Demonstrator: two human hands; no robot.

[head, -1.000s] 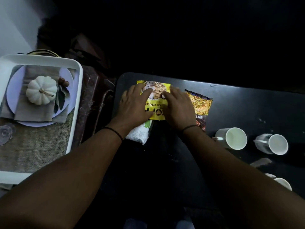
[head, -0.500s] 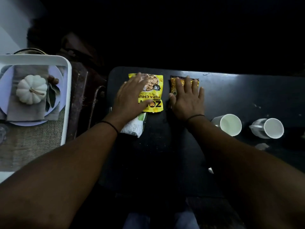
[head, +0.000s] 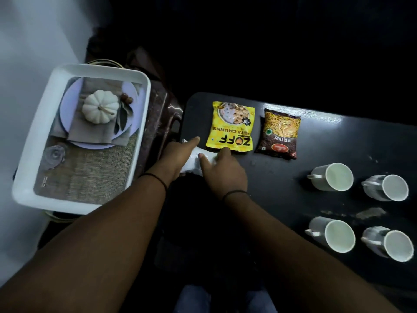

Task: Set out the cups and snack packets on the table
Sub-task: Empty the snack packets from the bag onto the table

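Head view, both hands, left (head: 178,154) and right (head: 222,171), held one white packet (head: 196,162) on black desk (head: 327,141), beside yellow Zoff soya chunks packet (head: 232,127), mixture packet (head: 279,134) further right.

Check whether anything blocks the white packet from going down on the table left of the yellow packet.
Nothing visible does. Both hands hold the white crinkly packet; the black tabletop left of the yellow Zoff packet looks bare.

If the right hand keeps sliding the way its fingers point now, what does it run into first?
The right hand grips the white packet, fingers pointing away and slightly left. The near edge of the yellow packet lies just past its fingertips, so likely that first, though height is unclear.
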